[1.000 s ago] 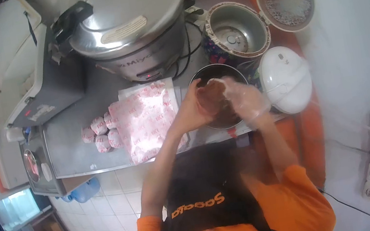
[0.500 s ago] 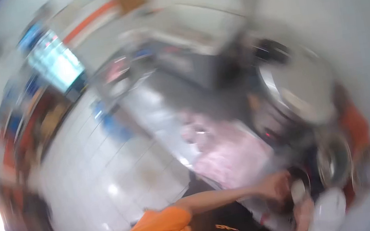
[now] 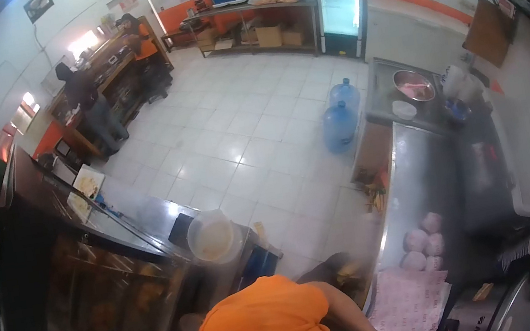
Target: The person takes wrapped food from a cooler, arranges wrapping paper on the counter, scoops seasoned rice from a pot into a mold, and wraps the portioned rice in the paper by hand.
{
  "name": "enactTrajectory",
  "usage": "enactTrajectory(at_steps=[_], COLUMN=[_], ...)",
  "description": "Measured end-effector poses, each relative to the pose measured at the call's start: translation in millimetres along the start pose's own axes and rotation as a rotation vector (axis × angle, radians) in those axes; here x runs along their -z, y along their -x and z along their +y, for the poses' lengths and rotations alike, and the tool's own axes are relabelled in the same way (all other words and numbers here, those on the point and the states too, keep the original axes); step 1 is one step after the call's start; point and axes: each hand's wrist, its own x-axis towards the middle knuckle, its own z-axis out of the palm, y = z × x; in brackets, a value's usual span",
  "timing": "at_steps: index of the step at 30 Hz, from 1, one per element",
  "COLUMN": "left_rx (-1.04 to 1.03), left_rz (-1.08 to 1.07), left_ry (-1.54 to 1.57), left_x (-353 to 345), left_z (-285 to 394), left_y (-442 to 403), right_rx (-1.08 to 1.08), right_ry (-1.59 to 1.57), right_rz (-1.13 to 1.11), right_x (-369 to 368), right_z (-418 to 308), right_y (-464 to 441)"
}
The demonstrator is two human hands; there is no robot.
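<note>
My left arm, below an orange sleeve (image 3: 269, 324), reaches down to the bottom edge, where the hand is cut off. My right hand is out of view. Closest to the forearm lies a stack of pink printed paper sheets (image 3: 408, 305) on the steel counter (image 3: 412, 177). Several round bundles in pink wrapping (image 3: 424, 248) sit just beyond the sheets. To the right of the paper, partly out of frame, stands a large round pot-like appliance (image 3: 489, 310) with a black handle.
A white bucket (image 3: 214, 237) stands on the left counter beside a glass-fronted cabinet (image 3: 93, 303). Blue water bottles (image 3: 342, 125) are on the tiled floor. A metal bowl (image 3: 414, 85) holds something pink. Two people (image 3: 93, 106) stand at the far left counter. A lit fridge (image 3: 340, 4) is at the back.
My view has swung left and upward and is sharper now. Both hands, seen blurred near a dark container and a white object before, have left the frame.
</note>
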Motion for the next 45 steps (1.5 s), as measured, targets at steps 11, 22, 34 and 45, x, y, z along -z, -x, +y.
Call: enactTrajectory(at_steps=[11,22,34,45], left_rx=[0.034,0.423,0.563,0.404], left_rz=[-0.022,-0.001,0.144,-0.208], left_ry=[0.094,0.331,0.074,0.06], left_x=[-16,-40,8,-11], left_z=[5,54,75,60], left_y=[10,18,-18,-45], right_rx=[-0.108,-0.493,-0.444,-0.589], right_ry=[-0.092,-0.384,-0.546,-0.092], right_rz=[-0.025,0.141,0.24,0.583], right_x=[1,34,44,114], right_z=[43,128,117,38], right_y=[38,198,183,236])
